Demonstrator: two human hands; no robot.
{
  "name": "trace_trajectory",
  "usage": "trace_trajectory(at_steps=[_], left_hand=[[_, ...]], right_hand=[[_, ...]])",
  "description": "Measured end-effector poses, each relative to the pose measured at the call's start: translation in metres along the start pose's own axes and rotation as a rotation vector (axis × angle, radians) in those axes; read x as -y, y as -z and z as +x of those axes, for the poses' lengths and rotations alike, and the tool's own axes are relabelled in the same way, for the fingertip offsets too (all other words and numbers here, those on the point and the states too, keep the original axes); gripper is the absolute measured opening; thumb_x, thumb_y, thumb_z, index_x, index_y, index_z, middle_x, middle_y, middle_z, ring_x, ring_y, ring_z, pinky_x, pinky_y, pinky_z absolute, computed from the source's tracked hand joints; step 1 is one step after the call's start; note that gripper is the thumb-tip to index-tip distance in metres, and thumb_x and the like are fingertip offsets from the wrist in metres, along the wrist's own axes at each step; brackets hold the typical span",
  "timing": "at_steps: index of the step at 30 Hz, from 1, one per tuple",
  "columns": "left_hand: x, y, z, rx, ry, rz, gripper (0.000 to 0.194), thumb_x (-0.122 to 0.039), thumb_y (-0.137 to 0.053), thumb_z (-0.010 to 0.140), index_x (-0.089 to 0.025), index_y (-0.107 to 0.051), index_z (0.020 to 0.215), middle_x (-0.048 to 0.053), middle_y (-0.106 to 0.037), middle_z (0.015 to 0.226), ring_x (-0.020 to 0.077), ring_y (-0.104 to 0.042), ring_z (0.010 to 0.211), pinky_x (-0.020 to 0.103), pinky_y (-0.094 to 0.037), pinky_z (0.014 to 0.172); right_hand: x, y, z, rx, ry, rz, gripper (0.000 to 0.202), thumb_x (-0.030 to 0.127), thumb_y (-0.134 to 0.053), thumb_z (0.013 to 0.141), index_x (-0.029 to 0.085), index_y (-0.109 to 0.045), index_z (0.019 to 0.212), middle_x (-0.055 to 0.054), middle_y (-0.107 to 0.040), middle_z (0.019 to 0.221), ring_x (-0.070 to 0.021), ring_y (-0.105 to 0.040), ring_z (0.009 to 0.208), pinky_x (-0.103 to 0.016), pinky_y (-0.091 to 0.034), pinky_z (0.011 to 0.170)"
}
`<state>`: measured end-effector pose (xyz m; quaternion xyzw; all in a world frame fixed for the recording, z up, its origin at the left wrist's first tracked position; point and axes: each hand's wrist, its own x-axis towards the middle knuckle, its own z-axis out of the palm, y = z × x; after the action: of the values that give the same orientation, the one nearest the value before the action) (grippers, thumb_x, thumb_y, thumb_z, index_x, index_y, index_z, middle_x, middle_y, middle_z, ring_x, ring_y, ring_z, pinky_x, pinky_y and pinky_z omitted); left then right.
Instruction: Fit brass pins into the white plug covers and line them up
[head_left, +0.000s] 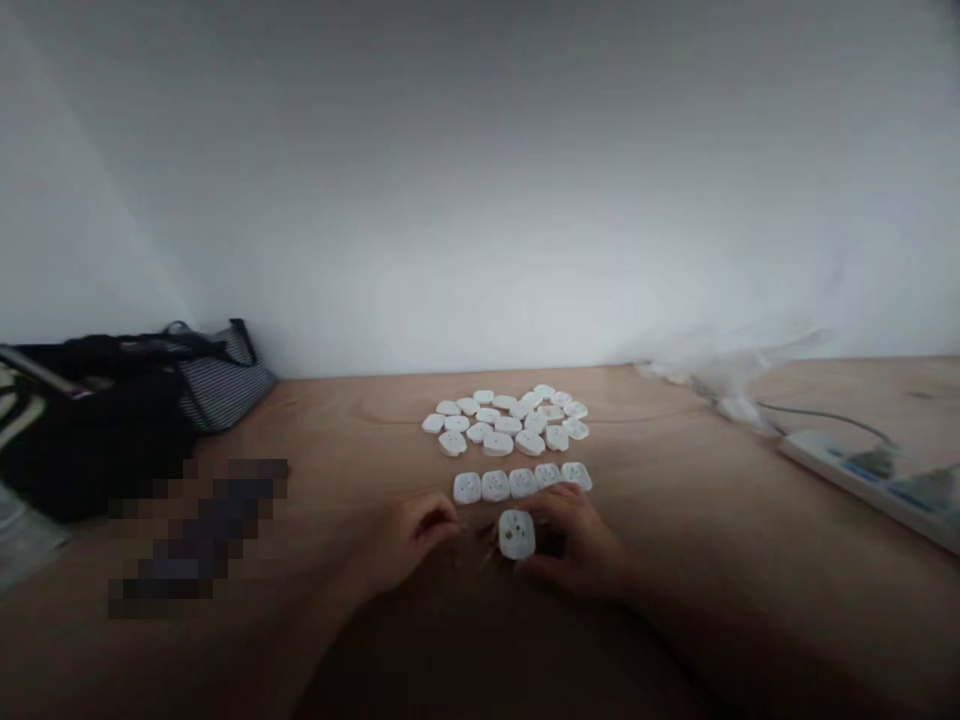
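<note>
My right hand (574, 540) grips a white rounded-square piece (517, 535) between thumb and fingers, its face with small dark details turned toward me. To its left, my left hand (416, 540) has thumb and fingertips pinched together; whatever is between them is too small to make out. Thin brownish strands (490, 543) show between the hands, beside the held piece. Just beyond the hands lies a row of several similar white pieces (495, 487), side by side. Farther back, several more white pieces (508, 425) lie in a loose cluster.
At the left are a black bag (90, 430), a striped bag (225, 380) and a dark pixelated object (206, 530). To the right, a white power strip (847, 475) with a dark cable lies near crumpled clear plastic (735, 385). A pale wall (480, 200) stands behind the wooden table (337, 440).
</note>
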<state>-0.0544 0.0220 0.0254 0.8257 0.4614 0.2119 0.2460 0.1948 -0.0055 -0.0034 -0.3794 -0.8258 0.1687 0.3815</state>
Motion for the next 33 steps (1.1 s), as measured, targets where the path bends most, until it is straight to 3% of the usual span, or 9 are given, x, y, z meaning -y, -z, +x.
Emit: trace_trajectory(at_steps=[5, 9, 18, 24, 28, 33], left_hand=[[-0.023, -0.02, -0.003, -0.17, -0.11, -0.043, 0.013, -0.024, -0.05, 0.084, -0.018, -0.061, 0.082, 0.001, -0.065, 0.077, 0.0161, -0.06, 0.073, 0.025, -0.046, 0.068], [-0.035, -0.033, -0.003, -0.236, -0.244, -0.018, 0.014, -0.022, -0.048, 0.087, -0.018, -0.061, 0.083, 0.003, -0.063, 0.078, 0.0154, -0.06, 0.074, 0.025, -0.047, 0.069], [-0.03, -0.043, 0.002, -0.318, -0.419, 0.132, 0.02, -0.021, -0.043, 0.092, -0.018, -0.062, 0.087, 0.003, -0.063, 0.079, 0.0138, -0.062, 0.071, 0.022, -0.049, 0.065], [-0.034, -0.046, 0.004, -0.41, -0.378, 0.129, 0.014, -0.027, -0.049, 0.089, -0.018, -0.059, 0.089, 0.002, -0.065, 0.076, 0.0142, -0.063, 0.069, 0.023, -0.05, 0.063], [-0.035, -0.049, 0.005, -0.446, -0.43, 0.057, 0.016, -0.024, -0.05, 0.089, -0.017, -0.063, 0.082, 0.002, -0.064, 0.074, 0.013, -0.062, 0.069, 0.022, -0.05, 0.065], [-0.031, -0.053, 0.003, -0.429, -0.472, 0.076, 0.019, -0.029, -0.052, 0.088, -0.019, -0.066, 0.094, 0.006, -0.062, 0.088, 0.0157, -0.061, 0.08, 0.025, -0.051, 0.072]], right_hand=[[-0.001, -0.002, 0.0, -0.029, 0.011, -0.006, 0.046, 0.037, -0.075, 0.06, 0.022, -0.059, 0.1, -0.004, -0.066, 0.095, -0.0245, -0.058, 0.091, -0.039, -0.039, 0.083], [0.0, -0.003, 0.0, -0.039, 0.023, -0.003, 0.046, 0.034, -0.076, 0.058, 0.022, -0.059, 0.099, -0.004, -0.066, 0.094, -0.0235, -0.058, 0.091, -0.039, -0.038, 0.083], [-0.001, -0.003, 0.001, -0.042, 0.069, -0.016, 0.047, 0.037, -0.076, 0.058, 0.021, -0.06, 0.1, -0.004, -0.067, 0.091, -0.0229, -0.059, 0.086, -0.038, -0.037, 0.082], [-0.001, -0.003, 0.002, -0.002, 0.074, -0.014, 0.048, 0.039, -0.075, 0.062, 0.023, -0.06, 0.105, -0.004, -0.067, 0.095, -0.0226, -0.059, 0.088, -0.039, -0.035, 0.084], [0.0, -0.002, 0.002, -0.01, 0.09, -0.004, 0.049, 0.04, -0.075, 0.062, 0.023, -0.059, 0.105, -0.003, -0.068, 0.095, -0.0218, -0.059, 0.087, -0.038, -0.034, 0.085], [0.001, -0.002, 0.001, -0.05, 0.069, 0.006, 0.046, 0.04, -0.075, 0.064, 0.023, -0.06, 0.104, -0.003, -0.068, 0.093, -0.0219, -0.059, 0.087, -0.038, -0.036, 0.083]])
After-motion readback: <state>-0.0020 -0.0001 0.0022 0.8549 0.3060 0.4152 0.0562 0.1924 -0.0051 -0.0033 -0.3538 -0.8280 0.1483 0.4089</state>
